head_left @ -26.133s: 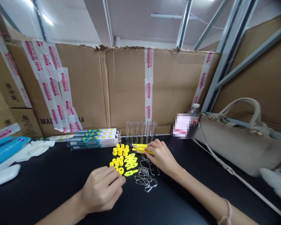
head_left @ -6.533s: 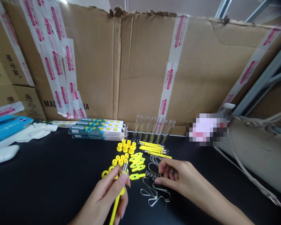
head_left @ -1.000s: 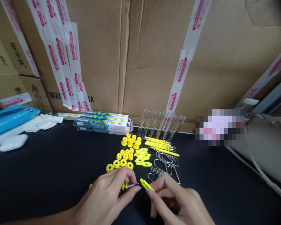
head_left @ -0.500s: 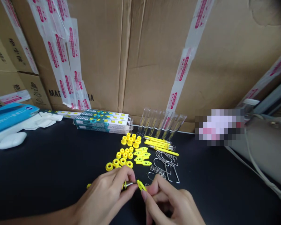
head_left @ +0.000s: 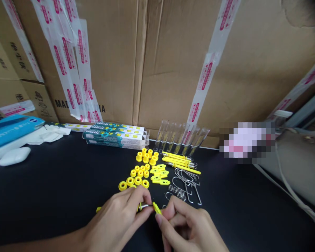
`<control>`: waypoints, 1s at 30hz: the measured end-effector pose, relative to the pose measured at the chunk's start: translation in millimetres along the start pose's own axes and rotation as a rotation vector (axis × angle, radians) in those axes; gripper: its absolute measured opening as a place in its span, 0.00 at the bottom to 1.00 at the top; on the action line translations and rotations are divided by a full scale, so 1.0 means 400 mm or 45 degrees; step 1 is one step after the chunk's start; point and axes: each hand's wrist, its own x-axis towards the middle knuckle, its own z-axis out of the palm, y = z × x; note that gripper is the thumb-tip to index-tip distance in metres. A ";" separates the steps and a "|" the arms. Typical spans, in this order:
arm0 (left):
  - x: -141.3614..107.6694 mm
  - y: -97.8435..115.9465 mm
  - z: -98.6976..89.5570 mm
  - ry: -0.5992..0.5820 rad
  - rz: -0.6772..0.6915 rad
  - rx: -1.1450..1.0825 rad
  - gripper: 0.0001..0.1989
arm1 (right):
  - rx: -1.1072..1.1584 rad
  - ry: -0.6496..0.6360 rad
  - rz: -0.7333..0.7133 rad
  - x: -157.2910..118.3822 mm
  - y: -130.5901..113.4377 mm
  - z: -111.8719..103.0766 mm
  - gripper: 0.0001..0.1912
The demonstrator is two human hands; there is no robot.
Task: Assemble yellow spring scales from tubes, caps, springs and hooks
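My left hand (head_left: 120, 213) pinches a slim rod (head_left: 144, 207) with a metal section and yellow rings; a yellow end (head_left: 98, 209) shows left of the hand. Between the thumb and fingers of my right hand (head_left: 189, 224) is a small flat yellow piece (head_left: 156, 208), its tip touching or very close to the rod's end. Just beyond the hands lie yellow flanged caps (head_left: 146, 158), small yellow rings (head_left: 138, 181), flat yellow tabs (head_left: 160, 175), small springs (head_left: 177, 192) and bent metal hooks (head_left: 191, 189). Several yellow rods (head_left: 180, 161) lie behind the hooks.
Clear tubes (head_left: 177, 140) stand against the cardboard (head_left: 173, 70) at the back, beside green and white boxes (head_left: 115, 135). A white case (head_left: 14, 156) and a blue packet (head_left: 13, 129) are at the left. A grey bag (head_left: 301, 168) with cords is at the right.
My right hand and the yellow piece have shifted slightly left, closer to the rod's end. My left hand is almost unmoved.
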 end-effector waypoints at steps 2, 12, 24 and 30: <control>0.000 0.001 0.000 0.015 0.024 0.010 0.09 | 0.057 -0.023 0.040 0.002 -0.003 0.000 0.20; 0.003 0.003 -0.003 0.020 0.122 0.094 0.10 | 0.224 -0.093 0.093 0.019 0.013 0.004 0.24; -0.008 0.000 0.009 0.231 0.212 0.150 0.10 | 0.442 -0.247 0.127 0.044 0.032 -0.008 0.31; -0.012 -0.012 0.015 0.176 0.181 0.107 0.11 | 0.301 -0.274 0.090 0.026 -0.002 -0.024 0.25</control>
